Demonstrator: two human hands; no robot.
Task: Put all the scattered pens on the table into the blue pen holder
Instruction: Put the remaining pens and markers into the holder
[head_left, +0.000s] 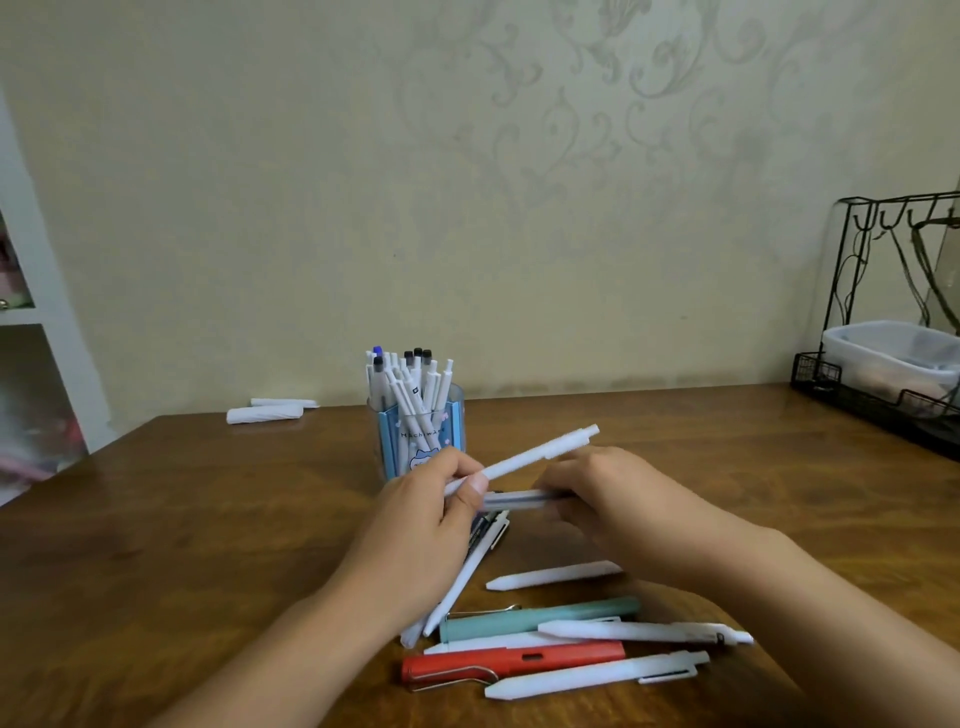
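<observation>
The blue pen holder (395, 441) stands at the middle of the brown table (182, 519), packed with several white pens. Just in front of it, my left hand (421, 530) grips a white pen (535, 454) that slants up to the right. My right hand (602, 499) is closed around a greyish-white pen (514, 500) lying level between both hands. Below the hands lie several loose pens: white ones (556, 576), a teal pen (540, 621) and a red pen (514, 662). More white pens poke out from under my left hand.
Two white pen-like pieces (265, 414) lie at the table's back left edge. A black wire rack (883, 332) with a clear plastic tub stands at the back right corner. A white shelf unit (31, 312) is off to the left.
</observation>
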